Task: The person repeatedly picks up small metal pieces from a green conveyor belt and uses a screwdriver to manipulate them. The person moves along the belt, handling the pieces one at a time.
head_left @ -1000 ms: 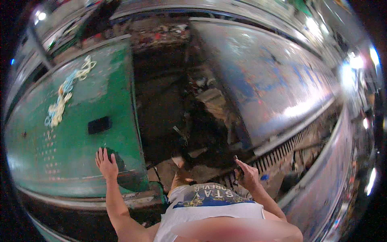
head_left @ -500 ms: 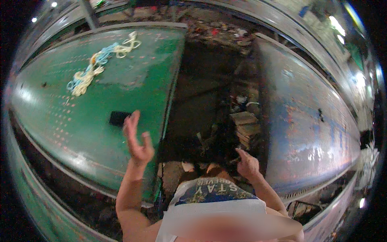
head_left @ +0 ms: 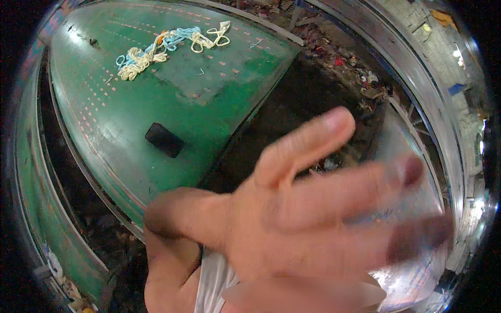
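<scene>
My left hand (head_left: 292, 219) is raised very close to the camera, with its arm bent and coming in from the lower left. The thumb points up and away to the right; the fingers stretch rightward, blurred at their tips. Nothing shows in its grasp. On the green surface (head_left: 122, 151) lies a flat black rectangular object (head_left: 164, 140), apart from the hand and resembling a phone. Farther off on that surface sits a tangled bundle of cream and light blue rope (head_left: 156, 52) with an orange bit. My right hand does not show; the left hand covers much of the lower right.
A dark gap (head_left: 297, 94) separates the green surface from a greyish, shiny surface (head_left: 399, 135) on the right. Scattered litter (head_left: 344, 65) lies beyond the gap. Long metal rails (head_left: 417, 99) curve along the right side, and another green panel (head_left: 31, 172) runs along the left.
My left hand has risen from over the green surface toward the camera and swung right. My right hand has left the visible area. The view has turned, shifting the rope and black object.
</scene>
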Motion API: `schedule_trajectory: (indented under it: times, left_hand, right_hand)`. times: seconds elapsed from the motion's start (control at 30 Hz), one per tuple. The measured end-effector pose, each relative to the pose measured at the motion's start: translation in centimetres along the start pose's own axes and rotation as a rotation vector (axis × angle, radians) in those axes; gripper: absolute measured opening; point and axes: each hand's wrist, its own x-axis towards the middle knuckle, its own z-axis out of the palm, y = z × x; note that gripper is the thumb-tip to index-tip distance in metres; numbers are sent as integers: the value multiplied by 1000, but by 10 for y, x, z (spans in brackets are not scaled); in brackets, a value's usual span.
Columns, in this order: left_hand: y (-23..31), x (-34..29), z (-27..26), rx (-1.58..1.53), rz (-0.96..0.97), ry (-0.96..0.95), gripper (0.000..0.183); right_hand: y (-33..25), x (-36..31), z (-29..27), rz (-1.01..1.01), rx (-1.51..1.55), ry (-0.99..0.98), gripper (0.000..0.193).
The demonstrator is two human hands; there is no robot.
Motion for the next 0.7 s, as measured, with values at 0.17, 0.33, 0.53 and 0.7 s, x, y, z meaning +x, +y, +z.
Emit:
schedule_trajectory:
  times: [0.17,0.33,0.53,0.7]
  left_hand:
    - [-130,-55,55,512,-410,-293,61]
    - [-194,-231,11,959,-1362,-310,94]
    - [-216,-344,-34,1307,-1992,-209,106]
    - [-226,-368,-43,1294,-1918,23,113]
  right_hand:
    - [7,115,-43,-384,117,272,65]
    - [-32,214,-78,-537,143,113,68]
    - [-148,332,-73,-775,83,-82,66]
    - [-273,402,-67,-1044,44,55,68]
